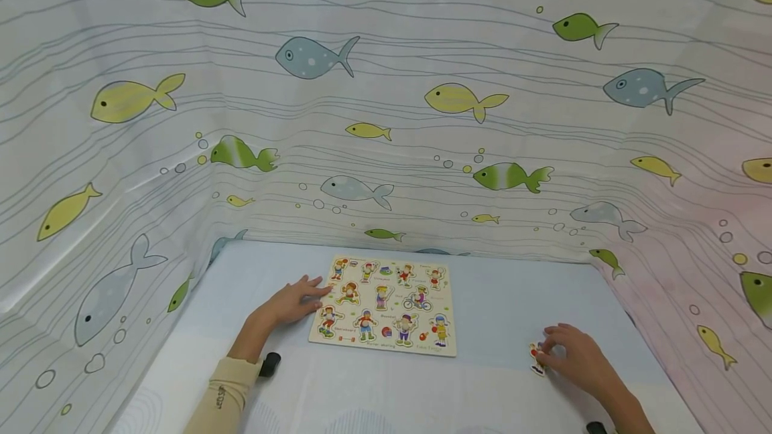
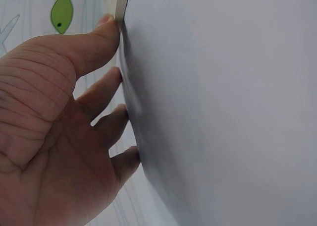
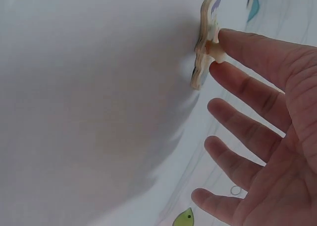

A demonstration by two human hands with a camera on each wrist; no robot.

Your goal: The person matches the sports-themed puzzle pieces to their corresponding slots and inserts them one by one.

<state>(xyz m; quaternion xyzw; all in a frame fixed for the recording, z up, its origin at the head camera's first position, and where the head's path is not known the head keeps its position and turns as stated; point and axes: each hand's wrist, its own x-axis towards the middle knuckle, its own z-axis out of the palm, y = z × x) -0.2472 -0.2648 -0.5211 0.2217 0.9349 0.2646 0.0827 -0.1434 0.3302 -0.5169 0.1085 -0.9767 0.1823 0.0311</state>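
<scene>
My left hand [image 1: 297,300] rests at the left edge of a wooden peg puzzle board [image 1: 416,345], which carries several child figures in sports poses. Its thumb [image 2: 101,42] lies along the board's edge, while the other fingertips touch the table, spread apart. Away to the right, my right hand [image 1: 573,357] is at a small figure-shaped wooden puzzle piece [image 1: 535,360]. Thumb and index finger pinch the pale knob [image 3: 216,51] on that piece from either side. The other three fingers [image 3: 242,122] stay extended and apart.
A pale blue and white cloth covers the table [image 1: 494,313]. Around the back and sides hangs a white curtain [image 1: 398,153] with green, yellow and blue fish on it. Dark camera mounts [image 1: 269,365] sit at the wrists.
</scene>
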